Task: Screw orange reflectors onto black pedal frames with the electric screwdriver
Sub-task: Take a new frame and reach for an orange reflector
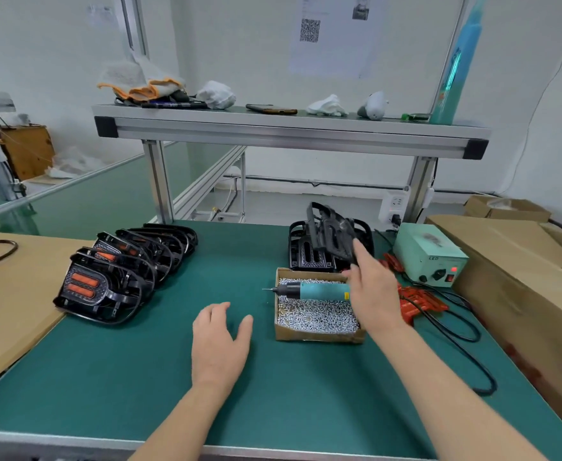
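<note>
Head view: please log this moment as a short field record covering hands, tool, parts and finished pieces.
left hand: open, palm down over the green bench mat
right hand: grips a black plastic pedal frame, tilted above the stack of bare black frames
tool: teal electric screwdriver lying across the cardboard box of silver screws, tip pointing left
finished: row of black pedals with orange reflectors, left side of mat
loose parts: pile of orange reflectors, right of the box

The person's left hand [218, 341] and right hand [372, 291] are bare, and both forearms are bare too, as far as the view shows them.
</note>
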A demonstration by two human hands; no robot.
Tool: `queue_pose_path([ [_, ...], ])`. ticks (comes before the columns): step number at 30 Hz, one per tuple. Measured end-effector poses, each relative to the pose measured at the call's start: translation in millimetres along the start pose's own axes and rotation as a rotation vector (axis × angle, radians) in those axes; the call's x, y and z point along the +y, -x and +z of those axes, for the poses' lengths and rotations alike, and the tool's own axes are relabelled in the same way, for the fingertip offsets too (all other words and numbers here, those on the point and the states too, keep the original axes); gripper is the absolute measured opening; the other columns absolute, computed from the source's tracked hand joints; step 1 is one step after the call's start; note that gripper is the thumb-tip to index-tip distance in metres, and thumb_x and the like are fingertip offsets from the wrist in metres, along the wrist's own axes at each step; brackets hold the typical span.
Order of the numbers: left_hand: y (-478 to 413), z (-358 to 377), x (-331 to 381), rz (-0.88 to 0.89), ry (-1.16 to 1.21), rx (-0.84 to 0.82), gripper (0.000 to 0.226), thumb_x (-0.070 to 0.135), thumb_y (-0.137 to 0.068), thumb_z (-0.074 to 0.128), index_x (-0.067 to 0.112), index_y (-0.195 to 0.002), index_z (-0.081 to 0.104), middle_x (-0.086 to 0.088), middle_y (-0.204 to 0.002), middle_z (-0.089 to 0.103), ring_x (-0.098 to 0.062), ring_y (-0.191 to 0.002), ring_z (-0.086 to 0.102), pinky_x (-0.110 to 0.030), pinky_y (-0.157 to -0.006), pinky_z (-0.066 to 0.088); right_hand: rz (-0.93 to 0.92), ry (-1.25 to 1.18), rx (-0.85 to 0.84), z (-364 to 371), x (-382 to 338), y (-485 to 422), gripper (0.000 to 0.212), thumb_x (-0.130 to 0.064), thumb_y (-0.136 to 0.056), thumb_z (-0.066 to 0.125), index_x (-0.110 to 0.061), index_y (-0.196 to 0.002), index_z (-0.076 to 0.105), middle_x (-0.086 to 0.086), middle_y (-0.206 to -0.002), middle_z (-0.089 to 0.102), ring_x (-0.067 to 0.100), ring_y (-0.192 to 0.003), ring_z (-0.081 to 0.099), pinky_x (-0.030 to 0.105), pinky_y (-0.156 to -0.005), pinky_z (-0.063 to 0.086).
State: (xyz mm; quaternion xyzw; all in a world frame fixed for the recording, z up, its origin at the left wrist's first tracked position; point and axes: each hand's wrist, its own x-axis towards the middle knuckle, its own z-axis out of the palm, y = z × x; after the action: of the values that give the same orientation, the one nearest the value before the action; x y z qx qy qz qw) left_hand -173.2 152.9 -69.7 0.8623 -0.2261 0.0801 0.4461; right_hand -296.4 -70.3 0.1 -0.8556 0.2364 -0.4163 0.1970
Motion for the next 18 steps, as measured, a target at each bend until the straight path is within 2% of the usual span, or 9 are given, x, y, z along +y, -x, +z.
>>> queue_pose_path([
  [2,8,-7,9,0.007,0.192,0.075,0.025,0.028,-0.090,0.068,0.016,-0.111,0.064,0.005,-0.114,0.056,-0.016,-0.114,0.051,-0.029,-0.098,0.039,-0.020,-0.070,0.036,3,-12,28,0.051,0.001,-0.100,0.051,-0.004,-0.150,0.044,0.012,-0.114,0.073,0.009,-0.091,0.067,0.014,-0.089,0.039],
  [4,15,-12,27,-0.078,0.398,0.046,0.007,0.030,-0.092,0.066,0.024,-0.090,0.069,0.008,-0.095,0.064,-0.004,-0.092,0.059,-0.030,-0.086,0.047,-0.020,-0.128,0.058,9,-21,53,0.051,0.004,-0.098,0.053,-0.004,-0.148,0.047,0.011,-0.111,0.074,0.006,-0.090,0.068,0.021,-0.091,0.046],
  [6,19,-15,48,-0.157,0.591,-0.070,0.024,0.036,-0.096,0.059,0.023,-0.080,0.072,0.002,-0.081,0.072,-0.004,-0.078,0.066,-0.027,-0.074,0.050,-0.041,-0.143,0.063,15,-26,71,0.052,0.007,-0.095,0.056,-0.003,-0.146,0.050,0.011,-0.111,0.074,0.010,-0.090,0.071,0.029,-0.094,0.051],
  [8,21,-18,67,-0.216,0.745,-0.189,0.034,0.039,-0.098,0.054,0.018,-0.083,0.076,-0.001,-0.081,0.076,-0.010,-0.073,0.069,-0.020,-0.064,0.052,-0.096,-0.130,0.071,19,-31,84,0.053,0.011,-0.090,0.061,0.001,-0.142,0.054,0.013,-0.111,0.074,0.010,-0.089,0.070,0.012,-0.100,0.042],
  [10,21,-21,80,-0.264,0.865,-0.284,0.035,0.037,-0.099,0.053,0.011,-0.089,0.075,-0.009,-0.086,0.076,-0.014,-0.074,0.068,-0.019,-0.061,0.052,-0.105,-0.150,0.048,22,-34,93,0.055,0.013,-0.089,0.063,0.001,-0.141,0.055,0.012,-0.114,0.073,0.010,-0.087,0.072,-0.003,-0.098,0.029],
  [12,20,-24,85,-0.313,0.932,-0.330,0.029,0.030,-0.098,0.056,0.007,-0.093,0.072,-0.013,-0.091,0.075,-0.019,-0.079,0.067,-0.022,-0.064,0.051,-0.066,-0.223,0.015,21,-37,98,0.054,0.011,-0.092,0.060,-0.003,-0.143,0.053,0.009,-0.125,0.069,0.011,-0.091,0.073,0.001,-0.096,0.037],
  [14,22,-25,84,-0.349,0.983,-0.381,0.020,0.025,-0.097,0.058,0.009,-0.096,0.070,-0.010,-0.093,0.076,-0.018,-0.080,0.068,-0.023,-0.067,0.052,-0.052,-0.270,-0.002,19,-35,102,0.051,0.009,-0.095,0.057,-0.006,-0.144,0.053,0.007,-0.133,0.066,0.012,-0.100,0.071,0.015,-0.100,0.048],
  [16,26,-28,82,-0.366,1.028,-0.446,0.013,0.020,-0.096,0.059,0.013,-0.105,0.067,-0.006,-0.095,0.076,-0.016,-0.078,0.070,-0.024,-0.068,0.053,-0.052,-0.271,-0.022,16,-30,108,0.050,0.010,-0.095,0.056,-0.006,-0.143,0.055,0.006,-0.136,0.064,0.017,-0.115,0.067,0.029,-0.105,0.050],
  [18,29,-29,80,-0.367,1.035,-0.484,0.019,0.014,-0.095,0.061,0.018,-0.113,0.064,-0.007,-0.096,0.076,-0.016,-0.078,0.071,-0.026,-0.070,0.053,-0.035,-0.289,-0.063,14,-26,115,0.051,0.010,-0.095,0.055,-0.010,-0.142,0.056,0.004,-0.138,0.062,0.019,-0.123,0.064,0.028,-0.107,0.048],
])
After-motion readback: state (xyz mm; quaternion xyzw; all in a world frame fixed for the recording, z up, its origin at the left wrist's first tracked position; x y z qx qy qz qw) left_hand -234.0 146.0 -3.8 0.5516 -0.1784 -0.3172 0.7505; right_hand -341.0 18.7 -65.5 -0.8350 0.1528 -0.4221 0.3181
